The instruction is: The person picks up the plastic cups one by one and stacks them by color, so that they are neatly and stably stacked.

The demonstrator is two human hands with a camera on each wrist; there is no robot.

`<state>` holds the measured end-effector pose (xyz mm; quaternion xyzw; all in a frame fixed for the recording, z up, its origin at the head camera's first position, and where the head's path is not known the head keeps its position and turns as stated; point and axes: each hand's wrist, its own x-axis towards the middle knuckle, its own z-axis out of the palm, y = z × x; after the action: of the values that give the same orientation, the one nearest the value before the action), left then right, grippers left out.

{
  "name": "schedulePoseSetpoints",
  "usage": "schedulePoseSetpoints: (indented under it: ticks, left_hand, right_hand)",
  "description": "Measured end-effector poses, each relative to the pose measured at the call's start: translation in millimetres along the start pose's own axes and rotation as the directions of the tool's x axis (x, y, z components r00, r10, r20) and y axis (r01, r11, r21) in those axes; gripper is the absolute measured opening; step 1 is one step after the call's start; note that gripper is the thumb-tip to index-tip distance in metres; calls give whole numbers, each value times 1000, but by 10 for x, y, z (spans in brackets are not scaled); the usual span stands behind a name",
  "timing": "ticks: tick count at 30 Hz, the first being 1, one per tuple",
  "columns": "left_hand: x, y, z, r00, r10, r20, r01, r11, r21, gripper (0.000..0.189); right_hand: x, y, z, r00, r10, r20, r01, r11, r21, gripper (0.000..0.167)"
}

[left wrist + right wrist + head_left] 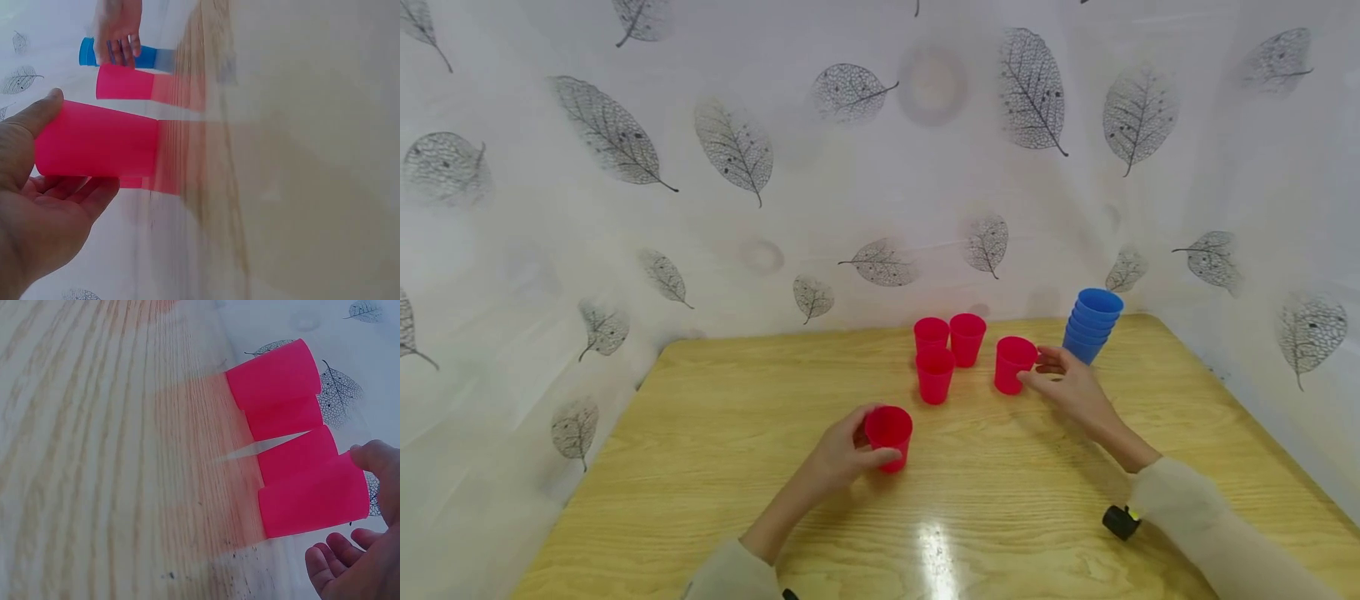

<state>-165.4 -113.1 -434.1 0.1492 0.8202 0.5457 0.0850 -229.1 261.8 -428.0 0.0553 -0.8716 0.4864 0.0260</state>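
Observation:
My left hand holds a red plastic cup upright on the table, thumb along one side and fingers around the other. In the left wrist view this cup stands with its base at the tabletop. My right hand is beside another red cup. In the right wrist view its thumb is right at that cup's rim, while the other fingers are loosely bent and apart from the wall. Three more red cups, one of them in front, stand close together to the left.
A stack of several blue cups stands at the back right, just behind my right hand. The wooden table reaches back to a white leaf-patterned curtain. Beneath my right sleeve a small black device shows.

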Motion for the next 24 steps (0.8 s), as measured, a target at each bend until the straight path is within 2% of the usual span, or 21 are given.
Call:
schedulePoseSetpoints:
  ticks: [7,14,24]
  left_hand:
    - [-29,32,90,998,34,46,-33,999,-26,66]
    - [-42,75,195,996,30,87,-29,999,-14,67]
    - [-8,145,344,991,39,129,-34,999,-43,66]
  right_hand:
    - [56,18,47,1000,-3,9,3,1000,-4,82]
    - [106,48,103,1000,-5,8,5,1000,-4,81]
    - [129,44,142,1000,-3,-17,2,1000,-16,80]
